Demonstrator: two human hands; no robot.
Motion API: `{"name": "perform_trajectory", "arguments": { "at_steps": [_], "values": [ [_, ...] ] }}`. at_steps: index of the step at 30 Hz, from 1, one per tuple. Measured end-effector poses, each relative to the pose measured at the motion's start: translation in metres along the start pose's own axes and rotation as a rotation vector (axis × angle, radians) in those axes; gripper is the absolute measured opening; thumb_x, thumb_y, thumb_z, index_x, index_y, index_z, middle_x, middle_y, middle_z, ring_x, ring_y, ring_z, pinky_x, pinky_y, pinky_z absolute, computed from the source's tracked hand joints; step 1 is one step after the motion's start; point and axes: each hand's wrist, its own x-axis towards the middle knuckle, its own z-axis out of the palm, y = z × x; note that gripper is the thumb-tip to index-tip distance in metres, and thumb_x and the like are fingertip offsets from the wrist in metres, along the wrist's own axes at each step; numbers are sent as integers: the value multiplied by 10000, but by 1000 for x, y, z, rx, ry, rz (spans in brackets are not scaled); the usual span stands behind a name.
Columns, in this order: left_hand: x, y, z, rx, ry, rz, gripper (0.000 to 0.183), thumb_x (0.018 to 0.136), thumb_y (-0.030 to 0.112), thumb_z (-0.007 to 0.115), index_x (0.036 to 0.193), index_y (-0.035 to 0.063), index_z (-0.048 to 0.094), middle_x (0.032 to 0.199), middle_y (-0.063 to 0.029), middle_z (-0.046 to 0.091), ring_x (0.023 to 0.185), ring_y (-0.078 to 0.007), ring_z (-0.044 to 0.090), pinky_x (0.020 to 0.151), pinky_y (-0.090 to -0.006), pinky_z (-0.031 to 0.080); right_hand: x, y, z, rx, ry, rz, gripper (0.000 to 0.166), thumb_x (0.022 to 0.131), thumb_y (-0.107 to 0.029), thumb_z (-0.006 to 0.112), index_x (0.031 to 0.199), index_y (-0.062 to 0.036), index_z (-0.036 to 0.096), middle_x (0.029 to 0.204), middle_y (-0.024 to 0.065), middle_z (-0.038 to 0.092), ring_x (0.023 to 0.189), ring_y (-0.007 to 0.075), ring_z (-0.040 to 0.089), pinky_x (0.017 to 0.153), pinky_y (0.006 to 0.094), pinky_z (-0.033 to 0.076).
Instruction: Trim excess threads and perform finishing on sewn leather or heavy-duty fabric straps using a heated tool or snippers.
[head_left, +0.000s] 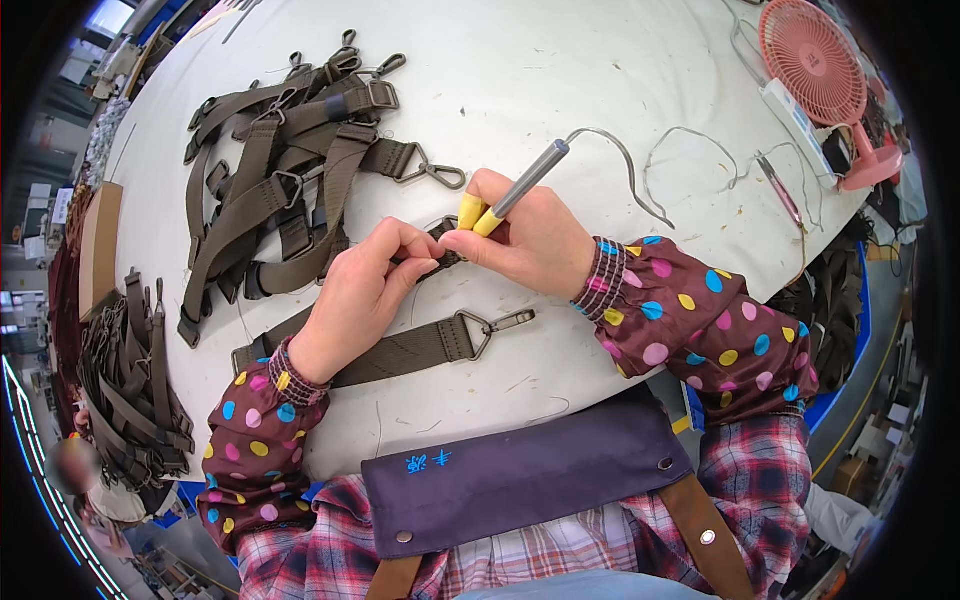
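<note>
My left hand (367, 289) pinches the edge of a dark olive webbing strap (451, 260), mostly hidden under my fingers. A grey pen-shaped tool (531, 178) with a cord from its upper end is held in my right hand (536, 232); its tip is hidden. Yellow wrap (471, 212) covers a fingertip of that hand, which meets the left fingers over the strap. Nearer me lies another olive strap (405, 352), passing under my left wrist, with a metal snap hook (512, 321) on a triangular ring at its right end.
A heap of olive straps (262, 180) with buckles and hooks lies at the left. More straps (139, 390) hang over the left edge, near a cardboard piece (100, 251). On the right are thread snips (780, 191), a power strip (799, 131), a pink fan (814, 64) and loose cords.
</note>
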Motion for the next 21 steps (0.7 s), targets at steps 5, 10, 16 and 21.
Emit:
{"name": "perform_trajectory", "arguments": {
  "at_steps": [5,10,16,21],
  "values": [
    [1,0,-1,3,-8,-5,122,885,-2,580,891,2,458,895,-102,632,752,-206,618,683,-288,493,0,-1,0,-5,4,0,257,854,-183,691,837,-27,487,642,25,528,543,81,488,488,241,389],
    [0,1,-2,16,-11,-8,123,883,-1,579,892,3,457,898,-104,632,749,-225,615,687,-295,493,0,-1,0,-2,2,-7,256,850,-174,696,836,-25,488,641,26,528,543,80,487,488,241,388],
    [0,0,-3,14,-19,41,118,881,-6,573,892,7,456,899,-106,631,750,-234,615,682,-306,490,0,-2,0,12,1,14,252,849,-169,695,835,-25,488,639,25,526,545,79,484,488,241,387],
    [1,5,-5,31,-44,-59,115,886,-6,564,894,9,450,905,-106,631,763,-244,623,696,-298,494,1,-1,0,-9,-2,-1,251,852,-172,692,834,-25,488,633,24,525,541,78,481,488,239,384]
  ]
}}
